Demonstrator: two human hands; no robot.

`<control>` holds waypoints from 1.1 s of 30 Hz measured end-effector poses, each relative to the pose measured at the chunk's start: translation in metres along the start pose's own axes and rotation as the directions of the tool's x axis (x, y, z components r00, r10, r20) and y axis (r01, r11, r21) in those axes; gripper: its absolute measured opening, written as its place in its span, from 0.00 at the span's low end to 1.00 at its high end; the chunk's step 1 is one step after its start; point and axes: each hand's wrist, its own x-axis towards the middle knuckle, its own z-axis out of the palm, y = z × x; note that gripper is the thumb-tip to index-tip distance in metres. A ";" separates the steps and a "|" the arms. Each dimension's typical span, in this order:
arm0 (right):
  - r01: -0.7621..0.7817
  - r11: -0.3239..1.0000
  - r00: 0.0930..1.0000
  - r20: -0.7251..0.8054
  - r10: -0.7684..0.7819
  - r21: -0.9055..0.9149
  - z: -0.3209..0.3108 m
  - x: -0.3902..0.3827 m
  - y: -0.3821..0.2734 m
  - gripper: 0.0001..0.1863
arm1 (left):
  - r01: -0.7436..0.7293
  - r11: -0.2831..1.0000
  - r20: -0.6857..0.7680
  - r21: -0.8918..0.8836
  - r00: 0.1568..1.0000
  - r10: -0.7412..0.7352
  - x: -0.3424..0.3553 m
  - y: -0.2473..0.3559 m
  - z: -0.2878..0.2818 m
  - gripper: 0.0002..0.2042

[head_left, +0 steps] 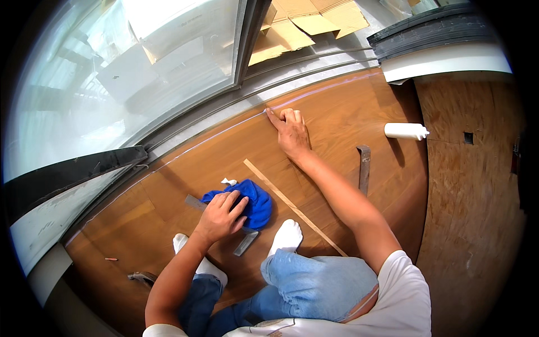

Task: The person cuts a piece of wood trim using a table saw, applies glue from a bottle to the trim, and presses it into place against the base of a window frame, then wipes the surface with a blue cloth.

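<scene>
Crumpled blue cloth [254, 203] on wooden floor [337, 112].
</scene>
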 end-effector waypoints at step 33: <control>0.178 0.981 0.983 0.032 -0.181 0.072 0.026 -0.002 -0.086 0.27 | 0.814 0.107 0.676 -0.571 0.540 -0.501 -0.127 0.035 -0.196 0.08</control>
